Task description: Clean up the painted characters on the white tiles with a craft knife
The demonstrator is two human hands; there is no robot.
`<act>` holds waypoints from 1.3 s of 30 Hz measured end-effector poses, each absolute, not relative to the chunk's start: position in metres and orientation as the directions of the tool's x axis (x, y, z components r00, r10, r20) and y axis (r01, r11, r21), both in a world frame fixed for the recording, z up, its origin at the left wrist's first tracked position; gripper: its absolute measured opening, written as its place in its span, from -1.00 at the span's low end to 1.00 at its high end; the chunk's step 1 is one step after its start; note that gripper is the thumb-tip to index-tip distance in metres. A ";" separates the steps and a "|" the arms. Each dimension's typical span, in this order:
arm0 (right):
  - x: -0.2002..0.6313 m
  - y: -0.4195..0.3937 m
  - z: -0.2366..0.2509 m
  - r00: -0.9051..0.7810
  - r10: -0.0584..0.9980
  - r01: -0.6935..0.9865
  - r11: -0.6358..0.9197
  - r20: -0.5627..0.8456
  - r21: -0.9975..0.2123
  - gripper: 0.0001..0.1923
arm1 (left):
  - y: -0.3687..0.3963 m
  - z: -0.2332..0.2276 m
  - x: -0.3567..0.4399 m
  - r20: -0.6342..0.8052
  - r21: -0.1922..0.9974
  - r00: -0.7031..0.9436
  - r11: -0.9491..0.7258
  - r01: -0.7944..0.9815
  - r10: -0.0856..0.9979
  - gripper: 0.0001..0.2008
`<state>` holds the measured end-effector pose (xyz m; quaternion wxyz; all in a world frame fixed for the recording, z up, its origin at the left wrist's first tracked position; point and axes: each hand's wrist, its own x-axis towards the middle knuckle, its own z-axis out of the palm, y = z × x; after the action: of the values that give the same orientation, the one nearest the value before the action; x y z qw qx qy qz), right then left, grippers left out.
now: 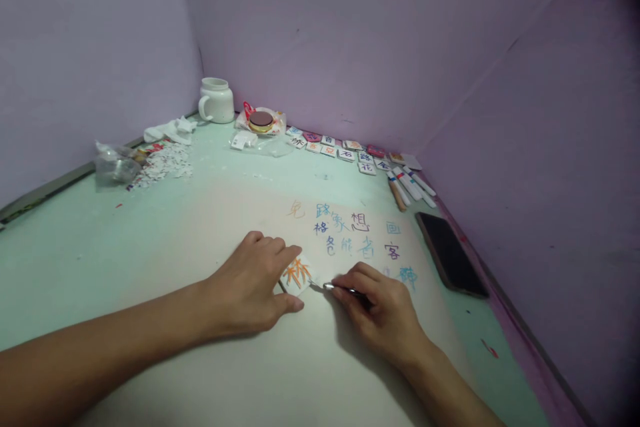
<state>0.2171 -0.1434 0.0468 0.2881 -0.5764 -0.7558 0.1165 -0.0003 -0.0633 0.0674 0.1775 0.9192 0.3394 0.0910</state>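
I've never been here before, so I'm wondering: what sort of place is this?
Probably a craft or study corner, perhaps at home. A small white card with an orange handwritten character, white-barrelled pens with coloured bands and a heap of white paper-like scraps suggest it.

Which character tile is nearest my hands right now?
The orange-lettered white tile between your left hand and right hand; the other tiles sit together by the back wall.

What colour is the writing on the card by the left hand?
The writing is orange, on a white card, best seen in the head view.
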 end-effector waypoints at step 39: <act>0.197 -0.150 0.042 -0.125 0.891 0.882 0.301 0.436 -0.362 -0.82 | -0.077 0.066 0.007 0.045 0.345 0.672 -0.642 0.684 0.740 -0.66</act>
<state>0.1966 -0.1505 0.0416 0.2969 -0.5911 -0.7499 0.0076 0.0072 -0.0767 0.0661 0.1513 0.9016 0.3948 0.0911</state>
